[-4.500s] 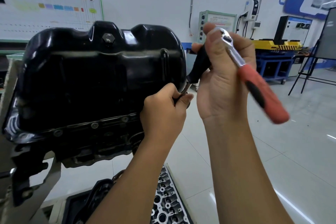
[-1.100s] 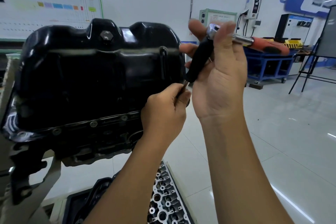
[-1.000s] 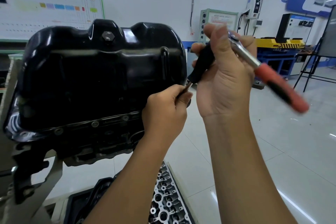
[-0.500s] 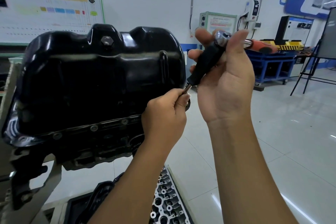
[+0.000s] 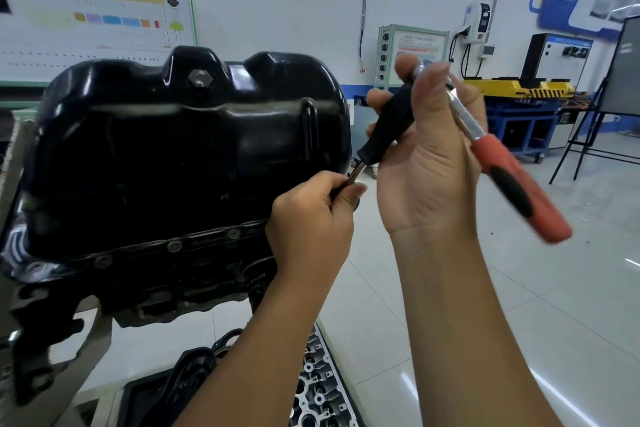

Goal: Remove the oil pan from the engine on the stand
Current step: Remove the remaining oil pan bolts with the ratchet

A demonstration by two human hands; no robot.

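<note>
Oil pan point(image 5: 187, 152): glossy black, mounted uppermost on the inverted engine point(image 5: 180, 277), filling the frame from 9 to 12 o'clock. A hexagonal drain plug point(image 5: 200, 79) sits near its top edge. Flange bolts point(image 5: 174, 246) line the seam where the pan meets the engine; the pan is seated on the engine.

Left hand point(image 5: 311, 218): closed in a loose fist at the pan's right end, about 3 o'clock from the pan's middle, fingertips pinched on the thin metal shaft point(image 5: 356, 173) of an extension tool. Whether the knuckles touch the pan flange cannot be told.

Right hand point(image 5: 429, 149): palm toward the camera, at 3 o'clock from the left hand and just apart from it. Its fingers curl around the black extension handle point(image 5: 388, 128), which rises toward 1 o'clock from the shaft. The thumb and forefinger close over the head of a ratchet point(image 5: 485, 139) at the handle's top; the chrome stem and red-and-black grip slant toward 4 o'clock, blurred.

Stand point(image 5: 45, 350): grey metal bracket at 7 o'clock, carrying the engine.

Below, at 6 o'clock: a cylinder head point(image 5: 322, 388) and a dark cover point(image 5: 180, 388) lying on a low surface.

Room: pale tiled floor point(image 5: 519, 288), white wall with a chart board point(image 5: 93, 17) at 10 o'clock, a blue-and-yellow bench point(image 5: 519, 107) at 2 o'clock, and an easel point(image 5: 616, 107) at the right edge.
</note>
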